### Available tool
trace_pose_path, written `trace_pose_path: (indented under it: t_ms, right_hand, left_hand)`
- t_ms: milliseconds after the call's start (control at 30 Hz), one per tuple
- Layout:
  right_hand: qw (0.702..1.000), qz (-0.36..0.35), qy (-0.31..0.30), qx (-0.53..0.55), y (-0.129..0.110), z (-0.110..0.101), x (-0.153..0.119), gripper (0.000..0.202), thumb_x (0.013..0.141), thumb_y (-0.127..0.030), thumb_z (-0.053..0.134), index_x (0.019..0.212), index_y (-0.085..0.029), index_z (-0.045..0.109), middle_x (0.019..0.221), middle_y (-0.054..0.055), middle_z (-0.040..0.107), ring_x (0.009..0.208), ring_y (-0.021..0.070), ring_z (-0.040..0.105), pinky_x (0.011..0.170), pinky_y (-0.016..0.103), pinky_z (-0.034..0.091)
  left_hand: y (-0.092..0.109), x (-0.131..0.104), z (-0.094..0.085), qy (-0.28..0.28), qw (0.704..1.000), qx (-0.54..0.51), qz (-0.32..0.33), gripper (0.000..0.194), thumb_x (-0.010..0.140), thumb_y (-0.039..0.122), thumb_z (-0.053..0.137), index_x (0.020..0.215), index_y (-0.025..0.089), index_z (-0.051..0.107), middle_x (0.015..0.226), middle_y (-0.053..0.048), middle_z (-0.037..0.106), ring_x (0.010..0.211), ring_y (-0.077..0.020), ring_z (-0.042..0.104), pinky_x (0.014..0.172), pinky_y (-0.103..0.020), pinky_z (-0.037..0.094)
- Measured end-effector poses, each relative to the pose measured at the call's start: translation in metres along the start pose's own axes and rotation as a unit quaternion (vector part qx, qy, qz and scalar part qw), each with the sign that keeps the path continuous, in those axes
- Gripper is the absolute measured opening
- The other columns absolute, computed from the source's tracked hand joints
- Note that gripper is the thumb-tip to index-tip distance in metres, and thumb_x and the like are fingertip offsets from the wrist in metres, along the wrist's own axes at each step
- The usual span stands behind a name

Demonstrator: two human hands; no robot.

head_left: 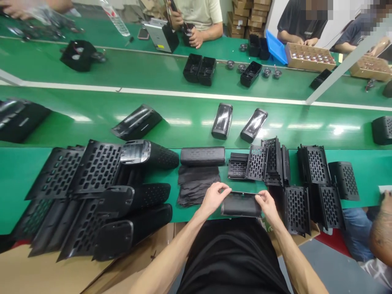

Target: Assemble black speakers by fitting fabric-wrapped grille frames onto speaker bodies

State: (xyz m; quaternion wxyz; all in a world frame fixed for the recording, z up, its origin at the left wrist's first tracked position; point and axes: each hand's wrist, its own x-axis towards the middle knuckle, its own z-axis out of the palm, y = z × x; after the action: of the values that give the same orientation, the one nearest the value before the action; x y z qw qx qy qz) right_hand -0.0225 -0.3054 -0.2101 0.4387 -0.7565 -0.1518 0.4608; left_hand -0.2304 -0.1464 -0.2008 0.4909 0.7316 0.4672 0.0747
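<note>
Just right of and below the middle of the frame, a dark panel point(240, 205) lies at the near edge of the green desk point(21, 171), its long side running across the picture. The left hand point(214, 197) has its thumb and fingers pinched together at the panel's upper left corner, and the right hand point(267, 204) pinches the upper right corner. Left of the left hand sits a loose pile of black cloth pieces point(196, 196), with a dark rounded case point(202, 156) just above it in the picture. Beyond the right hand, slotted black grilles point(277, 163) stand in rows and stacks toward the right of the frame. More grilles point(98, 167) fill the left side, beside several long black shells point(134, 196). Across the middle, two glossy cases point(222, 121) rest on a shiny green surface point(183, 108). At upper centre, a person in a light shirt point(202, 12) has both hands on dark things; open black boxes point(199, 69) and small round speakers point(267, 72) lie in front. At upper right, a blue tray point(275, 47) leans against a cardboard box point(310, 57); a clear bottle point(114, 17) is at upper left.
</note>
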Motion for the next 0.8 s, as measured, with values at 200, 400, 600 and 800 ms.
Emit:
trace_pose_path:
  t_ms: [200,400,600,800]
  right_hand:
    - [0.990,0.004,-0.052,0.131,-0.028,0.002,-0.009,0.055,0.068,-0.063,0.083,0.092,-0.025,0.051,0.067,-0.007,0.055,0.056,0.0129,0.047,0.057,0.025,0.037]
    - [0.979,-0.002,-0.071,0.189,-0.044,0.004,-0.012,0.055,0.066,-0.055,0.090,0.099,-0.024,0.059,0.079,-0.002,0.068,0.066,0.0163,0.059,0.064,0.027,0.046]
    - [0.976,-0.021,-0.075,0.202,-0.058,0.005,-0.014,0.051,0.065,-0.049,0.092,0.100,-0.023,0.066,0.085,0.001,0.072,0.071,0.0183,0.063,0.069,0.029,0.048]
    - [0.975,-0.045,-0.070,0.206,-0.067,0.008,-0.011,0.048,0.067,-0.047,0.092,0.101,-0.023,0.068,0.085,0.000,0.072,0.073,0.0176,0.062,0.071,0.028,0.048]
  left_hand:
    - [0.008,-0.014,-0.015,-0.049,0.940,-0.317,-0.117,0.055,0.069,0.045,0.081,0.115,0.018,0.068,0.090,-0.003,0.071,0.071,-0.0152,0.062,0.065,-0.026,0.047]
    - [0.027,-0.016,-0.027,0.006,0.943,-0.322,-0.080,0.042,0.071,0.047,0.079,0.100,0.016,0.075,0.085,-0.003,0.071,0.078,-0.0173,0.063,0.074,-0.028,0.049]
    - [0.041,-0.020,-0.043,0.026,0.953,-0.297,-0.052,0.038,0.077,0.048,0.075,0.100,0.017,0.077,0.080,-0.001,0.069,0.071,-0.0154,0.059,0.067,-0.026,0.046]
    - [0.051,-0.018,-0.051,0.038,0.943,-0.327,-0.052,0.040,0.074,0.051,0.080,0.097,0.018,0.077,0.082,-0.002,0.071,0.073,-0.0164,0.063,0.068,-0.026,0.049]
